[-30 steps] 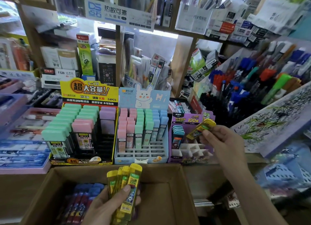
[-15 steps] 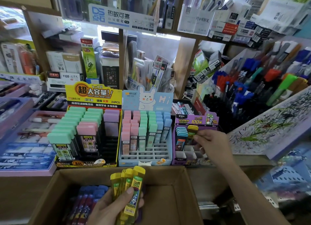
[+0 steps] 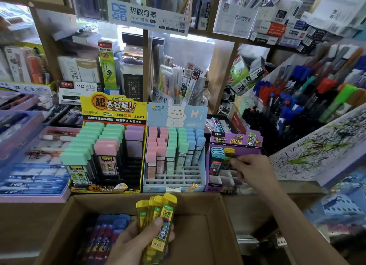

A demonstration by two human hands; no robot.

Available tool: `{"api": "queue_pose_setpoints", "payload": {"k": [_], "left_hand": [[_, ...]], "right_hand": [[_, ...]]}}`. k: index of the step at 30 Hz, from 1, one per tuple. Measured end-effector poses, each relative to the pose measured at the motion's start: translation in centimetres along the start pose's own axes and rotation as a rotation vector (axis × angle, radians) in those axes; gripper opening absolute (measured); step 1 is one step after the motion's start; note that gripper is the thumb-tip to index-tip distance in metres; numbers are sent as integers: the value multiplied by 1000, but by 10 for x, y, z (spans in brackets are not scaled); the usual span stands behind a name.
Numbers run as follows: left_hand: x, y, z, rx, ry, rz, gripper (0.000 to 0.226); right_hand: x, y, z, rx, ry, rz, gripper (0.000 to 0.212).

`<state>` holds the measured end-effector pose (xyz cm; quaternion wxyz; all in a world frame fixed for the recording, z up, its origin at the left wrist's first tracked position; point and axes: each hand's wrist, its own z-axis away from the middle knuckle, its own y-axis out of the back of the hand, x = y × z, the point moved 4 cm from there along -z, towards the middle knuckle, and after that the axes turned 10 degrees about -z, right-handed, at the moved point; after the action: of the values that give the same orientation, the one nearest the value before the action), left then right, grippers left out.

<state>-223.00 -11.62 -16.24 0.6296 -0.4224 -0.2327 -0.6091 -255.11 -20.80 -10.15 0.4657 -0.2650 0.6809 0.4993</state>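
Currently, the right hand (image 3: pixel 251 169) pinches a yellow lead case (image 3: pixel 229 155) that stands upright in a far slot of the purple display box (image 3: pixel 235 141), just right of the blue cases (image 3: pixel 216 156). The left hand (image 3: pixel 136 243) grips a stack of yellow lead cases (image 3: pixel 160 211), thumb across the front, above the near cardboard box (image 3: pixel 208 235).

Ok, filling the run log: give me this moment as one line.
step: stocking purple display | left grip: holds yellow cases over cardboard box | right grip: touches yellow case in slot, hold unclear
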Motion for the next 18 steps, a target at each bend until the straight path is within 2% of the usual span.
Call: {"api": "queue_pose_setpoints", "payload": {"k": [11,16,18], "left_hand": [[-2,-5,0,-14,5,-3,31],[0,-5,2,-35,12,-12,29],[0,-3,2,-48,19,-15,33]], "right_hand": [[-3,-2,-1,-20,-6,9,30],[-10,5,14,92,37,-36,13],[-16,6,26,121,75,-46,14]]}}
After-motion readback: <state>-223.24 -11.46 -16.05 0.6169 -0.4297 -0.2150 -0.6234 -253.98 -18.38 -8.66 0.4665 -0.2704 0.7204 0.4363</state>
